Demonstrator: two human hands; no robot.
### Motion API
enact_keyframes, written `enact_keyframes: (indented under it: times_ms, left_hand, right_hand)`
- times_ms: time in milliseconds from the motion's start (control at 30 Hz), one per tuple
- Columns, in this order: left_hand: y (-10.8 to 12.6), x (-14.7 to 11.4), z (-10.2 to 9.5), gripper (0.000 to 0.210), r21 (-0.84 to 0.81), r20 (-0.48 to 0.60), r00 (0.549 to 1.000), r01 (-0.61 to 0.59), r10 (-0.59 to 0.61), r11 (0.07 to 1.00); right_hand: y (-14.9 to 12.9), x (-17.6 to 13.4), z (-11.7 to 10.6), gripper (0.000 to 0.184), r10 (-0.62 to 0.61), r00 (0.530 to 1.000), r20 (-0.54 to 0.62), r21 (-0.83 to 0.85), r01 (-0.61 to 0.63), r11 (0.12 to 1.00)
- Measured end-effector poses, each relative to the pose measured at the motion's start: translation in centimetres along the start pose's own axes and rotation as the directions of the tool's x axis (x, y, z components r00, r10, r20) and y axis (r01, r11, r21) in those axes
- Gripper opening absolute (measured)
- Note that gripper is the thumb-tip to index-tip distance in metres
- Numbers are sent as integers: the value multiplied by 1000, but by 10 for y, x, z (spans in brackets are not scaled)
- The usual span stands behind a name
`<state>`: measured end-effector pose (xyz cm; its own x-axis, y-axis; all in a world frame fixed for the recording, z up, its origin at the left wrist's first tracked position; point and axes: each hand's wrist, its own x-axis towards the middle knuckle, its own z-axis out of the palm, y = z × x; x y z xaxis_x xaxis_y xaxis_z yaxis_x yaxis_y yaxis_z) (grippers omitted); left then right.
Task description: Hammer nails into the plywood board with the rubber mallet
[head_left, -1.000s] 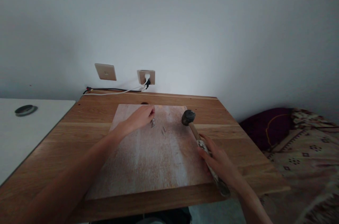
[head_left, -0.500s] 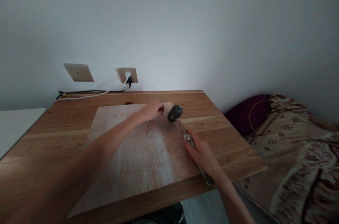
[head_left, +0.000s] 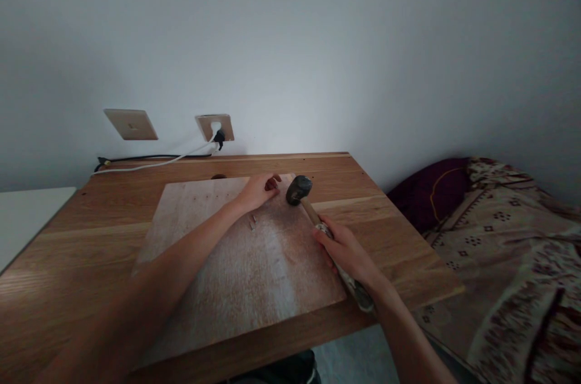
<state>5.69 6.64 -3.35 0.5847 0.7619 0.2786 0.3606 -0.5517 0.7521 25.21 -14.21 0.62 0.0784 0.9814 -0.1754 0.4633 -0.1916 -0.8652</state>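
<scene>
My right hand (head_left: 347,249) is wrapped round the handle of a hammer (head_left: 299,190) with a dark head and a pale wooden handle. The hammer head hovers over the far right corner of a worn board (head_left: 254,275). Beside the head, to its left, my left hand (head_left: 262,188) rests near the board's far edge with fingers curled together. Whatever is between those fingertips is hidden or too small to name. A few small, thin metal pieces that look like nails (head_left: 253,222) lie on the board just below my left wrist.
The board lies on a wooden table (head_left: 390,233) against a white wall. White and black cables (head_left: 154,162) run along the back left to a wall socket (head_left: 215,128). A bed with patterned bedding (head_left: 485,263) is on the right. A white surface (head_left: 31,214) stands at left.
My left hand has shifted slightly left and its fingers have loosened a little. The hammer has stayed nearly in place. My left forearm now covers one small metal piece seen before.
</scene>
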Motion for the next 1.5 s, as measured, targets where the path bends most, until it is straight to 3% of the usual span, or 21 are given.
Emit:
enact_keyframes:
  times_ms: [200, 400, 500, 633, 733, 867, 967, 1100, 1267, 1367, 1500]
  left_hand:
    - [2, -3, -1, 38, -65, -32, 999, 31, -33, 997]
    - [5, 0, 0, 43, -76, -19, 998, 58, -60, 995]
    - [8, -1, -11, 45, 4, 11, 999, 36, -36, 999]
    - [19, -23, -41, 30, 247, 125, 984, -155, 127, 957]
    - [32, -54, -59, 33, 347, 333, 916, -340, 224, 874]
    - [49, -89, -59, 30, 409, 478, 835, -487, 273, 772]
    - [55, -94, -53, 30, 438, 530, 805, -529, 267, 726]
    - [48, -78, -54, 23, 320, 438, 859, -426, 267, 846]
    - [22, -40, -48, 19, 144, 106, 988, -126, 111, 982]
    - [8, -24, -40, 14, 85, 7, 1000, -4, 3, 996]
    - [-1, -21, -37, 9, 98, 7, 1000, -1, 0, 995]
  right_hand:
    - [-16, 12, 7, 24, -80, 996, -35, 13, 81, 997]
    - [-30, 23, 9, 33, -123, 992, -18, -149, 119, 982]
    - [-30, 24, 10, 39, -135, 991, -22, -197, 128, 972]
    - [-27, 26, 10, 41, -158, 987, -29, -217, 148, 965]
    - [-24, 26, 9, 40, -148, 989, -17, -190, 142, 971]
    - [-23, 26, 10, 41, -92, 996, -9, -112, 90, 990]
    - [-23, 24, 10, 38, -81, 997, -9, -71, 80, 994]
    - [-21, 22, 8, 34, -96, 995, -8, -16, 95, 995]
    - [-24, 21, 10, 32, -89, 994, -61, 66, 93, 993]
    - [-30, 21, 12, 30, -86, 994, -63, 106, 92, 990]
    - [-32, 20, 12, 29, -94, 994, -47, 127, 99, 987]
